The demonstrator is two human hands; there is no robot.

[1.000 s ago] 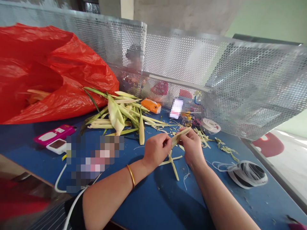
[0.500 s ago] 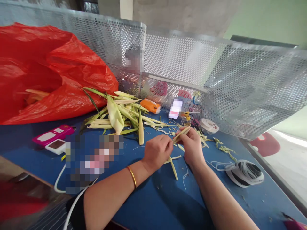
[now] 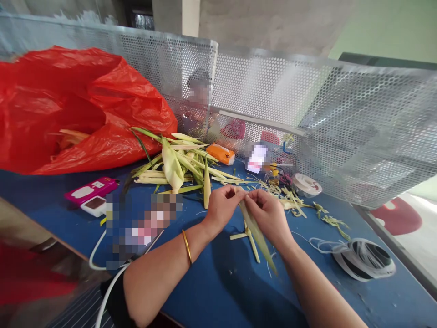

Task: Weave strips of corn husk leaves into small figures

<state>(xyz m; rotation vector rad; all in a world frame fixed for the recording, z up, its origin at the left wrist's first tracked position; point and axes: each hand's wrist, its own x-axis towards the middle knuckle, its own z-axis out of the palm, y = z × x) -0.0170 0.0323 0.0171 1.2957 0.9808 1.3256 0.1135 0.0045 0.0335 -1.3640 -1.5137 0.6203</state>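
A long pale-green corn husk strip (image 3: 256,232) hangs down towards me from between my hands, its far end pinched. My left hand (image 3: 221,207), with a gold bangle on the wrist, is closed on that upper end. Thumb and fingers of my right hand (image 3: 268,212) pinch the same end, close against the left fingertips. Below them on the blue table lies a small knotted cross of husk strips (image 3: 248,237). A pile of corn husks (image 3: 174,171) sits beyond my left hand, and husk scraps (image 3: 290,198) are scattered beyond my right.
A big red plastic bag (image 3: 136,105) stands at the back left before a perforated metal screen (image 3: 256,86). A spool of white thread (image 3: 363,257) lies at right, a tape roll (image 3: 307,184) behind it. Left are a magenta power bank (image 3: 90,190) and a white cable (image 3: 111,284).
The husk strip has swung from pointing up and away between my hands to hanging down towards me. My fingertips have come together at its upper end. The view has shifted slightly left.
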